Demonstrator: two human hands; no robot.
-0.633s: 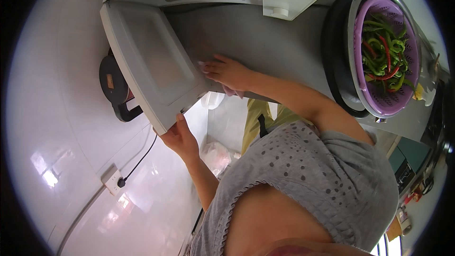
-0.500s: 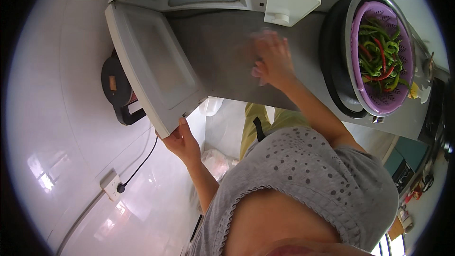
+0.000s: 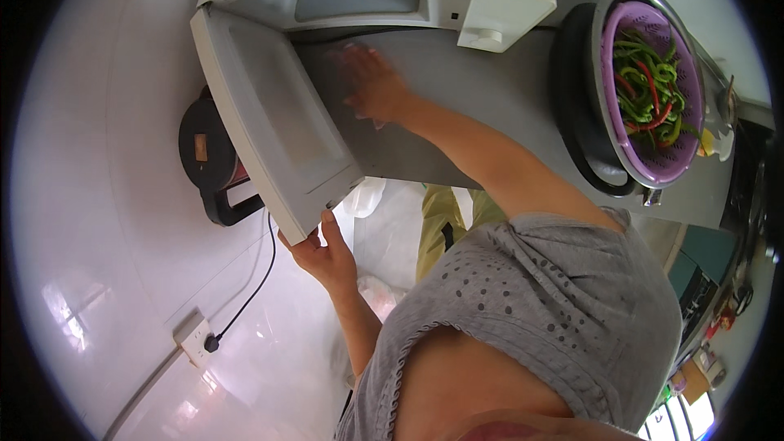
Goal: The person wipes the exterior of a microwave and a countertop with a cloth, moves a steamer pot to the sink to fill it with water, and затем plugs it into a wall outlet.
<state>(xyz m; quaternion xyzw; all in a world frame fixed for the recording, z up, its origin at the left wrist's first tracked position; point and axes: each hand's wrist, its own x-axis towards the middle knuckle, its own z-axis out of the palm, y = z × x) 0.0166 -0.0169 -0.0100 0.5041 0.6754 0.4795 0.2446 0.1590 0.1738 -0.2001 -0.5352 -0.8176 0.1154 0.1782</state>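
Note:
My left hand [image 3: 327,249] grips the lower edge of the white microwave door [image 3: 273,122], which stands open from the white microwave [image 3: 504,8] at the top. My right hand [image 3: 376,86], blurred, is low over the grey counter [image 3: 457,106] just right of the door, with something pale pink under its palm and fingers that I cannot make out.
A purple colander of sliced green and red peppers [image 3: 653,98] sits in a steel bowl at the right. A black appliance [image 3: 204,139] is left of the door, near a wall socket [image 3: 196,339]. A yellow-capped bottle [image 3: 714,143] stands beyond the colander.
My right hand swept right along the counter and has come back left, now higher up beside the door. My left hand stayed on the door.

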